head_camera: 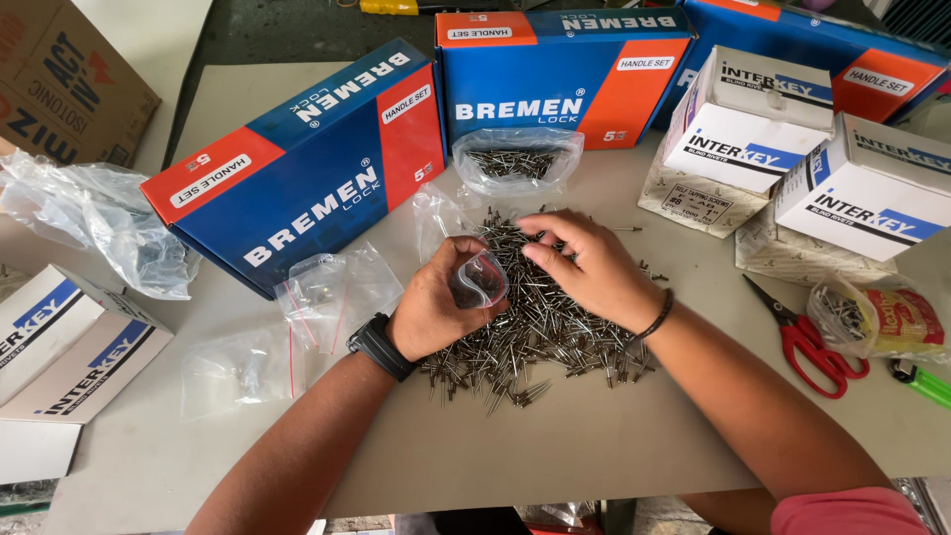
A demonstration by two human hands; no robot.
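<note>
Hands (436, 307) (584, 272), small bag (479, 279), rivet pile (540, 332)

A plain grey tabletop (555, 446) is being lit evenly by soft daylight, with dark floor (287, 30) being glimpsed beyond it.

Bare surface (555, 446) lies open in front of you, near the edge. Blue boxes (297, 168) wall off the far side, white boxes (792, 149) and red scissors (807, 342) crowd your right, and plastic bags (327, 292) litter your left.
</note>
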